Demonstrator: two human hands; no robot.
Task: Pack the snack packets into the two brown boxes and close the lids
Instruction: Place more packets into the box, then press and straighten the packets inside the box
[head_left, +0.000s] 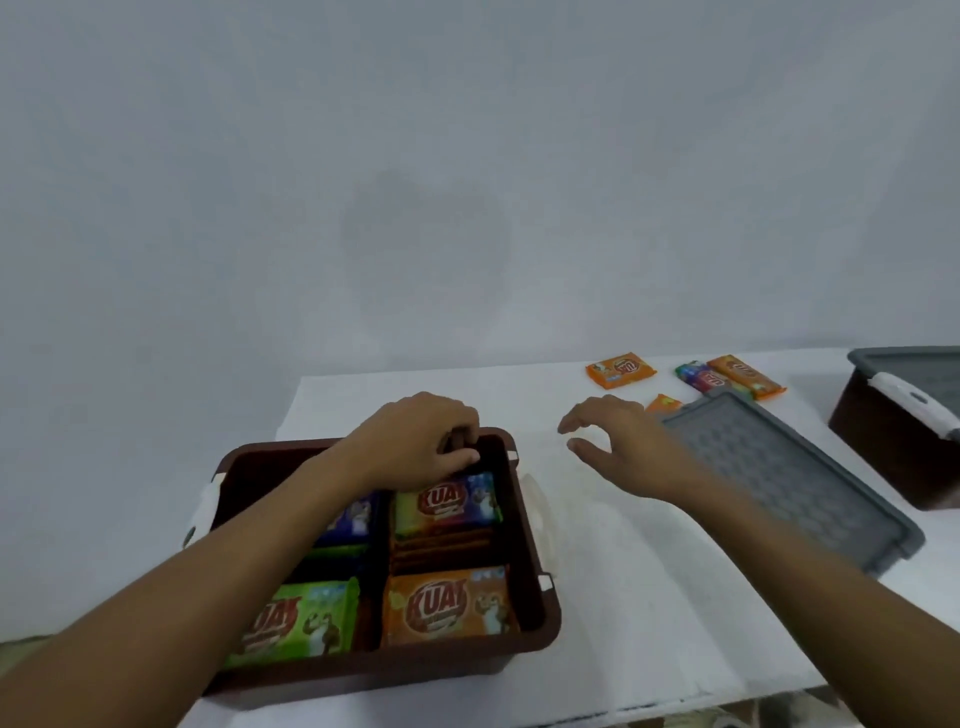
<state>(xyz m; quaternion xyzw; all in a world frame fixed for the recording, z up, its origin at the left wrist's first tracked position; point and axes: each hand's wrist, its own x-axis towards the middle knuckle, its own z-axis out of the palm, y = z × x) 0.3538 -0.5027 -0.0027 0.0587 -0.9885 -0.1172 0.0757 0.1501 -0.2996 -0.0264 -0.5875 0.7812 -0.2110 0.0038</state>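
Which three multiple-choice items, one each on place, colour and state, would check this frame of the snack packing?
1. Where is the left hand?
A. On the second box at the far right.
B. At the far right corner of the near brown plastic box.
C. On the loose packets by the wall.

2. What colour is the snack packet at the near right of that box?
A. Orange.
B. White.
C. Black.

3. What state is that box in?
A. Lidded and latched.
B. Tipped on its side.
C. Open, lid off.

Answers:
1. B, the fingers curl over that corner, above the packets.
2. A, the wrapper is plainly orange.
3. C, the contents show from above, and a flat grey plastic lid lies on the white table.
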